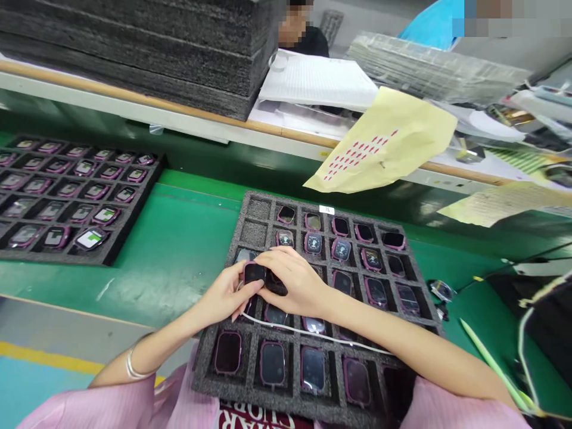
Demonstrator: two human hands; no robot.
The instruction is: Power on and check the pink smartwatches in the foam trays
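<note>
My left hand [232, 291] pinches a small smartwatch [254, 273] with a purple rim and a dark screen, its thumb along the lower edge. Over the watch's top and right side curl the fingers of my right hand [292, 280], closed on it too. A white cable [304, 331] runs from beside my left fingers to the right, passing under my right forearm. Below both hands lies a black foam tray [243, 390] with rows of purple-rimmed watches, such as this one [272, 362]. Some watches show lit dials; my right hand and arm hide several pockets.
At the left, a second foam tray [109, 253] holds many watches on the green bench [183, 238]. Stacked black foam [134, 53] stands on the shelf. A yellow paper [384, 140] hangs from its edge. To the right lie a loose watch [441, 290] and a green pen-like stick [487, 357].
</note>
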